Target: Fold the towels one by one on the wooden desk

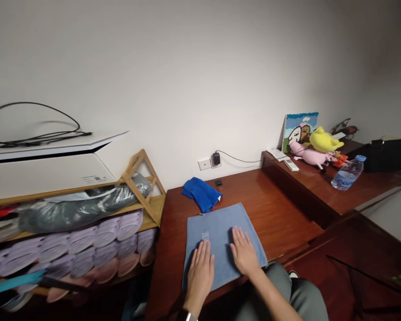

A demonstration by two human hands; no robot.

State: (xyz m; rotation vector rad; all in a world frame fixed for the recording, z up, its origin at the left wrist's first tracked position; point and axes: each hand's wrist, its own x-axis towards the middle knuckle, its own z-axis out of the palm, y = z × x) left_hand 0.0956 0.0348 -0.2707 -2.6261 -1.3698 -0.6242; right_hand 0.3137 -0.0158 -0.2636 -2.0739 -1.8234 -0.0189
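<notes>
A blue-grey towel (220,223) with small white lettering lies spread out on the brown wooden desk (270,209), its near edge at the desk's front. On the towel's left part rests my left hand (201,266), palm down, fingers extended, just below the lettering. My right hand (243,252) lies flat on the right part, fingers stretched out and thumb apart. Neither hand grips anything. Behind the towel is a crumpled bright blue cloth (202,194), close to the towel's far edge.
At right, a raised shelf (317,191) bears a water bottle (349,174), plush toys (310,155), a white remote (291,165) and a picture (299,129). A black plug (216,158) sits in the wall. Left stands a rack (157,207) with slippers and a white box (47,171).
</notes>
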